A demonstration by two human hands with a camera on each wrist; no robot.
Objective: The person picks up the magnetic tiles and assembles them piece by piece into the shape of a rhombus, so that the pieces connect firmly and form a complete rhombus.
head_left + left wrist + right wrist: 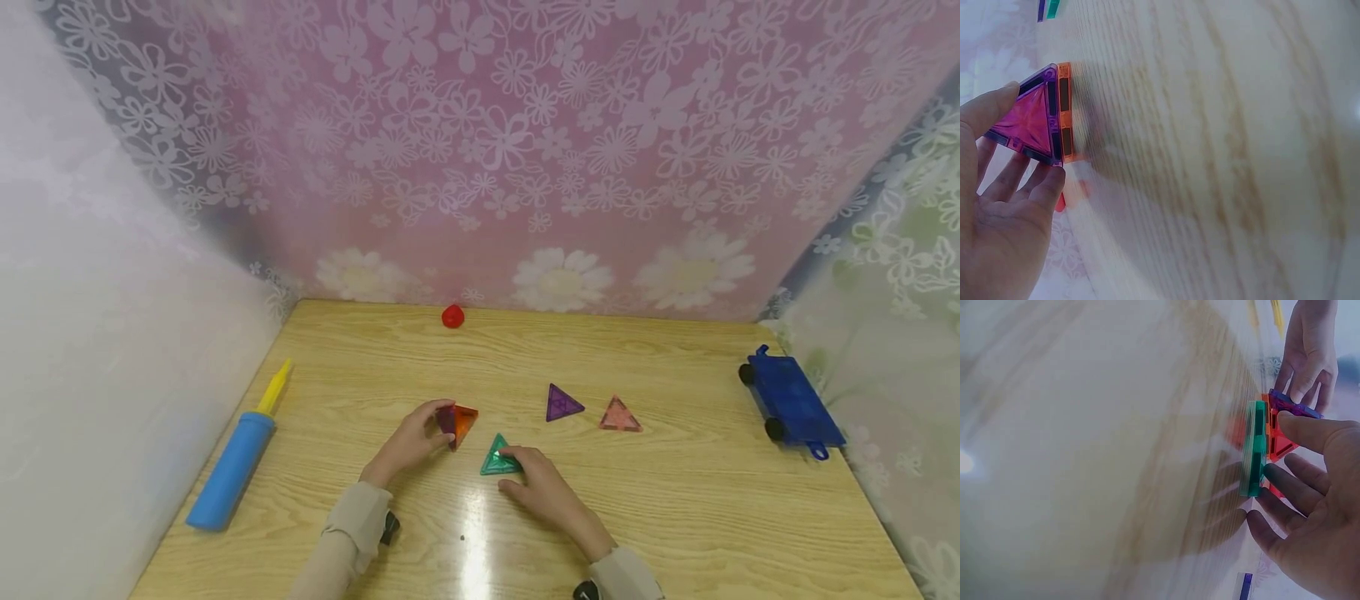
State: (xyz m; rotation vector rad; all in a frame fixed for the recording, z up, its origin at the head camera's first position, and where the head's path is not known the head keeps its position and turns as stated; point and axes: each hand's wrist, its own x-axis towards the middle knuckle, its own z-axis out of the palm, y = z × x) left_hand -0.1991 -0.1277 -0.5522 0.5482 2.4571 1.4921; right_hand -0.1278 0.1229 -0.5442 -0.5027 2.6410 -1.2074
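My left hand (411, 442) grips a purple triangular magnetic tile (1047, 119) between thumb and fingertips, tilted up off the table. Along its edge an orange triangular tile (462, 423) lies against it. A red tile (1281, 447) shows behind these in the right wrist view. Just to the right, a green triangular tile (498, 458) lies flat on the table. My right hand (543, 487) is over its right side, an index fingertip touching the tile and the thumb close to its lower corner. The other fingers are spread loosely beside it.
Another purple triangle (562, 403) and a pink triangle (620, 415) lie to the right. A blue wheeled base (797, 402) is at the right edge, a blue pump with a yellow nozzle (232, 471) at the left. Near the back curtain sits a small red object (452, 317).
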